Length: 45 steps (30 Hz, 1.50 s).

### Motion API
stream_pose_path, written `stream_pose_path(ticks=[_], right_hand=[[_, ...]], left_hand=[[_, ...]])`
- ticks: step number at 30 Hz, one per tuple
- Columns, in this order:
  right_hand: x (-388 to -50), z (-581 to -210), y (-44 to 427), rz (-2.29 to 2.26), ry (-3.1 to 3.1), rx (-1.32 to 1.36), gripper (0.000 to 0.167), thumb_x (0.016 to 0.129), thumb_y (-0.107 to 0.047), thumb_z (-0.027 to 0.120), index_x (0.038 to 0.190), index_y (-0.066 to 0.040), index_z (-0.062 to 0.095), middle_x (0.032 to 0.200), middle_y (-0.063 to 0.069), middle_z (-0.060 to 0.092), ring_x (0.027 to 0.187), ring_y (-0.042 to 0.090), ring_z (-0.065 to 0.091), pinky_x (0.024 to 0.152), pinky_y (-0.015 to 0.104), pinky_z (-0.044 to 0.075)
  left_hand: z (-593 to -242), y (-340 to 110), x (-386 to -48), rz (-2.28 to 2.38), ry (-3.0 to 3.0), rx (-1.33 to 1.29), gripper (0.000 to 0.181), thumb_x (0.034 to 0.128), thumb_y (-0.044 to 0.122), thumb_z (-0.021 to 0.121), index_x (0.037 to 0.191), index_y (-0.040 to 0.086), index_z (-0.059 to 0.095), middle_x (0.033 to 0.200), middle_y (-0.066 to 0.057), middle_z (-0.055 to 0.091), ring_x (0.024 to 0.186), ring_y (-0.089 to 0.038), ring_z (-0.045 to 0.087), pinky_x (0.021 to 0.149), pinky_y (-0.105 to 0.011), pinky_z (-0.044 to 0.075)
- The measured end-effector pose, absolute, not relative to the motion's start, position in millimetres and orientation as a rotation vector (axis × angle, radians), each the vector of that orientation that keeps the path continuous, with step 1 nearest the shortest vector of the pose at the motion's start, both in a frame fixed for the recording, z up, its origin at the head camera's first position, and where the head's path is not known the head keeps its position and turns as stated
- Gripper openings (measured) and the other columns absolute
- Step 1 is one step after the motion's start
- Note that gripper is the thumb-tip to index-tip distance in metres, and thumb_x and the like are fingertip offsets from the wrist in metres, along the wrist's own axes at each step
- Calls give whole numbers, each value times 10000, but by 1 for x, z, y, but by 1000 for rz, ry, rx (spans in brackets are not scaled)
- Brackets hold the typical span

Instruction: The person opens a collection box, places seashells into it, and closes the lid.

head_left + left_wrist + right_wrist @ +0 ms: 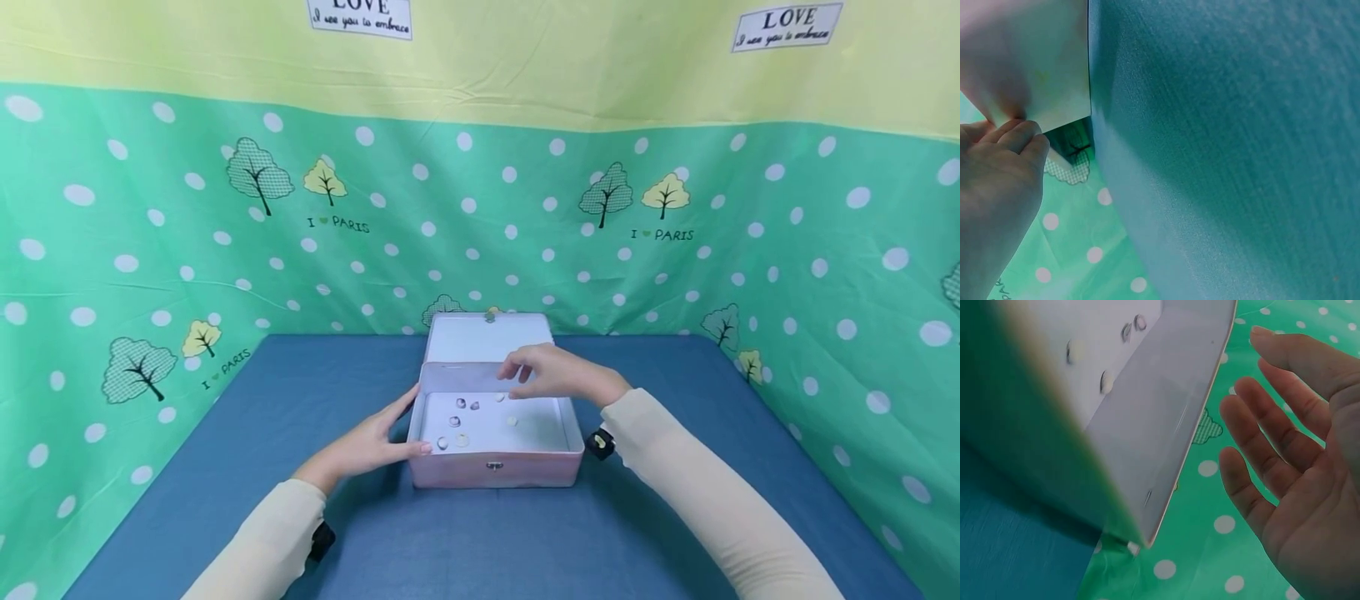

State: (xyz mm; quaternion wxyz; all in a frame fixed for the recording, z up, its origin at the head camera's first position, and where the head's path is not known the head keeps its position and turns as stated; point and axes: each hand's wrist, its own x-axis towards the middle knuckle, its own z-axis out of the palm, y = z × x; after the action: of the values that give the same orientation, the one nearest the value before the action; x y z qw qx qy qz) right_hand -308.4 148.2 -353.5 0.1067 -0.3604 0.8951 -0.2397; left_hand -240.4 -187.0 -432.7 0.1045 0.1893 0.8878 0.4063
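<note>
A pale pink box (495,477) stands with its lid (480,337) folded back. On its white floor lie several small rounded pieces; the darker ones, such as this dark-marked piece (454,422), are mostly on the left, while a pale piece (512,421) is to the right. My left hand (367,446) touches the box's left side, its thumb at the front left rim and its fingers against the outer wall (1054,69). Above the box's back right part hovers my right hand (555,372), fingers loosely bent and nothing between them. The pieces' exact kind is too small to tell.
A blue cloth (480,542) covers the table under the box. Behind and at both sides hangs a green dotted curtain (480,250) with printed trees. A metal clasp (495,466) is on the box's front. Each wrist wears a small black device (600,443).
</note>
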Motion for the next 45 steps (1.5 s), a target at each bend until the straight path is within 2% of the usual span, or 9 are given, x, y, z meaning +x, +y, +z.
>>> stream_pose_path(ticks=[4,11,18,23,30,39,45], right_hand=[[-304,-351,161,-701,2653,-1032,248,928,-209,748,1170,-173,704,1149,-47,668,1034,203,625,844,298,527],[-298,-353,187,-697,2685,-995,258,929,-211,744,1176,-155,700,1144,-23,666,1045,262,626,838,331,538],[-295,-360,219,-675,2724,-962,257,923,-187,747,1173,-150,702,1140,1,674,951,161,614,799,312,540],[-292,-365,244,-667,2746,-918,255,927,-199,746,1166,-122,704,1155,50,678,941,155,629,791,333,546],[-285,-374,278,-672,2769,-848,234,932,-252,741,1139,-151,701,1119,-10,672,937,153,631,791,361,535],[-272,-386,311,-694,2790,-761,268,927,-233,742,1143,-80,699,1123,94,684,932,183,637,811,412,532],[-263,-397,327,-748,2750,-699,267,931,-165,730,1161,-34,694,1055,45,688,902,170,635,748,354,530]], left_hand=[[-433,-187,-240,1194,2618,560,1036,863,535,746,1629,300,89,1664,-108,122,1504,-362,135,1118,-647,225],[-432,-187,-239,1201,2615,564,1024,864,522,749,1626,313,96,1663,-116,126,1503,-369,135,1116,-655,220],[-432,-186,-240,1210,2607,546,1046,852,544,752,1624,324,81,1667,-99,112,1508,-345,129,1121,-647,218],[-431,-185,-239,1209,2608,550,1039,858,538,748,1626,316,84,1667,-83,114,1508,-345,132,1121,-646,220],[-432,-186,-239,1220,2598,568,1030,869,521,746,1630,297,88,1668,-90,110,1507,-353,127,1114,-658,220],[-432,-185,-239,1216,2606,571,1033,866,500,758,1631,275,102,1665,-112,122,1503,-366,138,1104,-669,229],[-433,-185,-240,1211,2612,569,1037,864,520,753,1631,280,97,1665,-104,123,1505,-350,143,1112,-654,232]])
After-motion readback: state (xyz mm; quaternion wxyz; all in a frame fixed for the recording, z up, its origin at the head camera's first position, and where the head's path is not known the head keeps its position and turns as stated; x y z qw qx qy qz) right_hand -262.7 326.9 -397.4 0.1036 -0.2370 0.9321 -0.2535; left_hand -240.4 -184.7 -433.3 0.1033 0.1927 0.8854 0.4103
